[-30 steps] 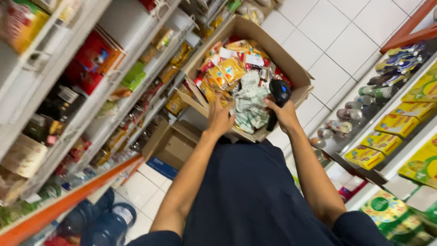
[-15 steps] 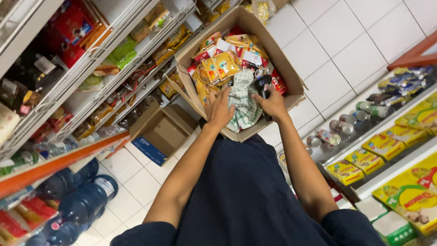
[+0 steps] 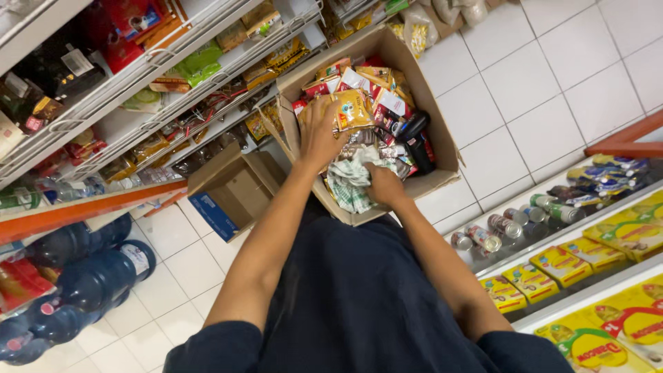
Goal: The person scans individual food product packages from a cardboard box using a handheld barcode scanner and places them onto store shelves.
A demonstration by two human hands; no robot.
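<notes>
Cardboard box (image 3: 428, 181) brims with colourful snack packets (image 3: 359, 93).

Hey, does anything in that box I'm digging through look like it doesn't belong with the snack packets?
Yes. A black handheld scanner-like device lies among the packets by the cardboard box's right wall, and a crumpled green-and-white cloth sits at the near edge beside your right hand. Neither matches the sachets.

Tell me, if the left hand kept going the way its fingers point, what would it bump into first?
Most likely the yellow packet. The left hand already lies on the packets in the box, fingers pointing further in towards the red packets behind. Depth is hard to judge from above.
</notes>
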